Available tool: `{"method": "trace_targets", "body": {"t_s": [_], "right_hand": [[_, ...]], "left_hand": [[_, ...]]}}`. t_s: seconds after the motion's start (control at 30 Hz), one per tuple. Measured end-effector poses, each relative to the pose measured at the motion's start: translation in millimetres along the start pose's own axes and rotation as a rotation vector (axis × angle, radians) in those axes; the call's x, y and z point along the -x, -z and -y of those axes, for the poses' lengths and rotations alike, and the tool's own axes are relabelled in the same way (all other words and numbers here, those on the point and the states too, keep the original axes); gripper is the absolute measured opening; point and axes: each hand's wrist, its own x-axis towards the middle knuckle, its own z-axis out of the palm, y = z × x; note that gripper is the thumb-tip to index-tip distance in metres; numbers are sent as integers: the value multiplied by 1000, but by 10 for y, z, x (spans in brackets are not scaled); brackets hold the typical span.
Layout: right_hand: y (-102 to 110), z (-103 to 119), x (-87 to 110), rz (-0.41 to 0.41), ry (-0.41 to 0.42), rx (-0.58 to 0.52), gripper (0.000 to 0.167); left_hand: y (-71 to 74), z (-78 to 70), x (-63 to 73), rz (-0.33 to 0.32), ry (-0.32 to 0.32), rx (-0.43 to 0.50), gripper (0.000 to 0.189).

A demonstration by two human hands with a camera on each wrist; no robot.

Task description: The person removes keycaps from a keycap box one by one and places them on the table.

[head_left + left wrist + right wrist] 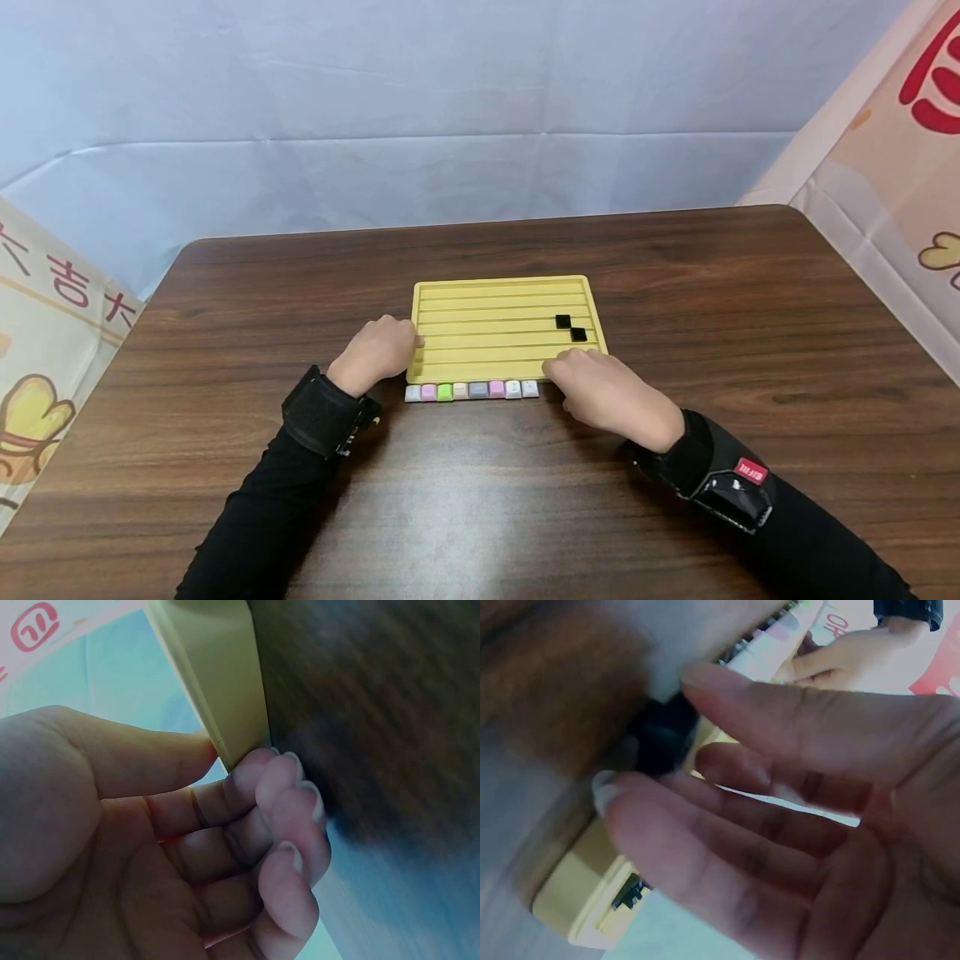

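Observation:
A yellow ridged tray lies on the table, with two black keycaps near its right side. My left hand grips the tray's left edge. In the left wrist view its thumb is against the rim and the curled fingertips meet the outer side. My right hand is at the tray's front right corner. The right wrist view shows a dark block, probably a black keycap, between thumb and fingers; it is blurred and partly hidden. A row of coloured keycaps runs along the tray's front edge.
The brown wooden table extends around the tray on all sides. Behind its far edge hangs a pale blue cloth. Printed cloths hang at the left and right.

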Motion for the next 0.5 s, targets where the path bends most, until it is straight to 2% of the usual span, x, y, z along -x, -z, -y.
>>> {"method": "trace_targets", "body": {"t_s": [0.2, 0.33, 0.5], "right_hand": [[96, -29, 14, 79, -65, -18, 22], [108, -49, 26, 89, -70, -14, 27], [77, -60, 26, 64, -49, -14, 34]], "left_hand": [[1, -3, -11, -4, 3, -10, 44], [5, -3, -18, -9, 4, -14, 43], [7, 1, -16, -9, 0, -14, 44]]}}
